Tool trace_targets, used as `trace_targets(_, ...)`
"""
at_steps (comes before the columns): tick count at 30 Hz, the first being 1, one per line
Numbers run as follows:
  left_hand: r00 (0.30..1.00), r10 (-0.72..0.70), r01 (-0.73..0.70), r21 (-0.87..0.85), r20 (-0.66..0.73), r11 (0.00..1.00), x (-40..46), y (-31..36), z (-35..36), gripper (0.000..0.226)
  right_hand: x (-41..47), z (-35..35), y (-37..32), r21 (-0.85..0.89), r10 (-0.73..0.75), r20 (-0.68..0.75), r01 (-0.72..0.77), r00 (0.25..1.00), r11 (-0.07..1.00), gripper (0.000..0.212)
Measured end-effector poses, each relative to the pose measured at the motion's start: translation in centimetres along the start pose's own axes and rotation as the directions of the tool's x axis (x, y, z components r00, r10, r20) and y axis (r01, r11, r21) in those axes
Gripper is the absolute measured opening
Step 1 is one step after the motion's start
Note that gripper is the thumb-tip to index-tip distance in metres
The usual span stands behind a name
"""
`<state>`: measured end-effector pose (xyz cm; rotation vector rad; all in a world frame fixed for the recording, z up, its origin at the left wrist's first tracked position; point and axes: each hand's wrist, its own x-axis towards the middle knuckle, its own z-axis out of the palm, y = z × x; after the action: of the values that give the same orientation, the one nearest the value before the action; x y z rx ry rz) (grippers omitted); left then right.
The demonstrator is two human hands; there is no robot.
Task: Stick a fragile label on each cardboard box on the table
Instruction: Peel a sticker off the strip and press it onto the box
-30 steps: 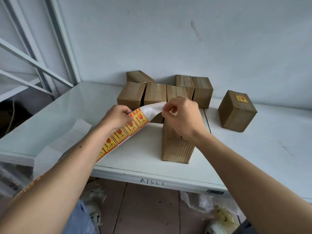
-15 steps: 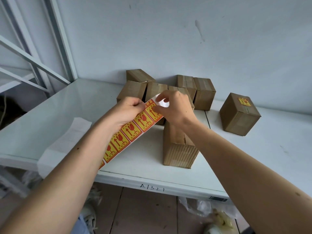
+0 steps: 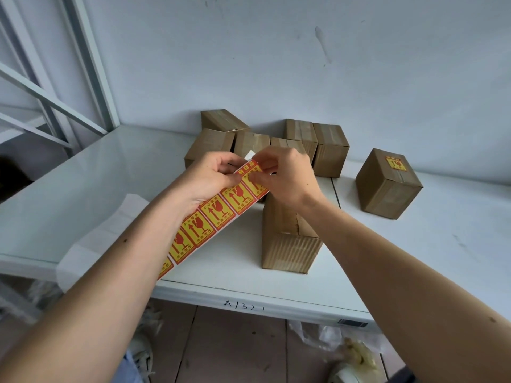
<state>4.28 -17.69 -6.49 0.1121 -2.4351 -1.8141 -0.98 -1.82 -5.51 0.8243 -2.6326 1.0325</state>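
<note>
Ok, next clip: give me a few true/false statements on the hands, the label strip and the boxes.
1. Both hands hold the label strip. True: left hand, right hand.
2. The box at far right carries a label. True.
3. The nearest box shows a label. False: none visible.
4. The strip lies flat on the table. False: it is held above it.

label strip (image 3: 210,217) lower end behind left forearm, top label's corner under right fingertips (image 3: 255,178)
</note>
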Motion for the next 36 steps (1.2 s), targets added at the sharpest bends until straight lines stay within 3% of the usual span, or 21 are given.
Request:
trace_targets(6,0.999,-0.024,0.023,-0.02,-0.027,1.0,0.4,-0.1,0.4,0.022,-0.1,0.2,0.4,-0.073,0.024,-0.068,-0.029,0.997,0.997,0.011)
trace_targets(10,0.999,-0.032,0.032,-0.03,-0.021,0.999,0.5,0.0,0.5,0.021,-0.2,-0.1,0.6,-0.062,0.052,-0.037,-0.054,0.998,0.997,0.012)
trace_targets(16,0.999,0.0,0.0,-0.007,-0.034,1.0,0.4,0.2,0.9,0.017,-0.3,-1.4,1.0,0.204,0.209,0.036,-0.212,0.977,0.956,0.009)
trace_targets(20,0.988,0.018,-0.007,0.073,-0.151,0.997,0.8,-0.3,0.8,0.014,-0.5,-2.9,1.1,0.451,0.354,-0.037,-0.3,0.935,0.841,0.005)
trace_targets(22,0.981,0.051,-0.012,0.202,-0.189,0.979,1.4,-1.2,0.7,0.01,-0.6,-4.2,1.3,0.536,0.418,-0.023,-0.342,0.908,0.772,0.006)
trace_targets(24,0.984,0.052,0.013,0.365,-0.168,0.931,1.9,-2.1,0.6,0.005,-0.9,-5.5,1.9,0.52,0.451,0.033,-0.401,0.892,0.754,0.01)
trace_targets(29,0.997,-0.06,0.077,0.563,-0.05,0.823,2.5,-4.3,1.9,0.023,-1.8,-6.7,3.3,0.421,0.54,0.167,-0.555,0.825,0.718,0.023)
trace_targets(33,0.995,-0.096,0.089,0.614,-0.021,0.784,2.2,-5.5,3.7,0.028,-2.3,-6.1,3.8,0.325,0.549,0.196,-0.582,0.812,0.745,0.03)
trace_targets(36,0.99,-0.127,0.141,0.619,-0.066,0.773,2.3,-5.8,4.1,0.048,-2.3,-5.9,3.9,0.294,0.54,0.195,-0.574,0.819,0.764,0.033)
